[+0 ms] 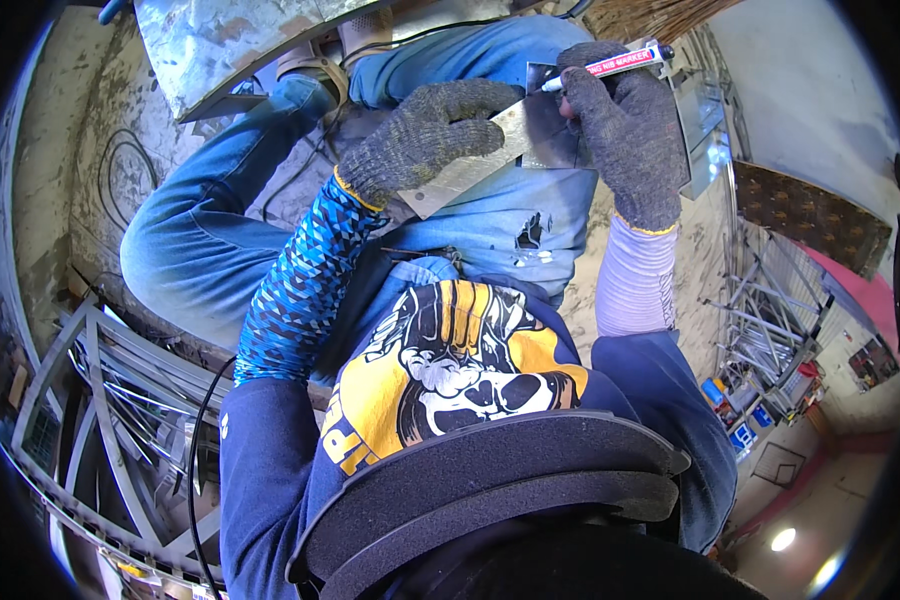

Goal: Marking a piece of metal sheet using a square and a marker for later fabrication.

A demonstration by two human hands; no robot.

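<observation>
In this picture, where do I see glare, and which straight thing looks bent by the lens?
Head view: glare on the bluish shiny surface beside the right hand, and two lights at lower right burn to white; head view, toward the rim: the metal frame at left has a bowed lower edge.

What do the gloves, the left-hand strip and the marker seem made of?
Gloves: probably knitted yarn, matt dark grey, judging by their ribbed texture. Strip: likely bare metal, dull silver, with a greyish sheen. Marker: perhaps plastic, its white barrel smooth.
</observation>
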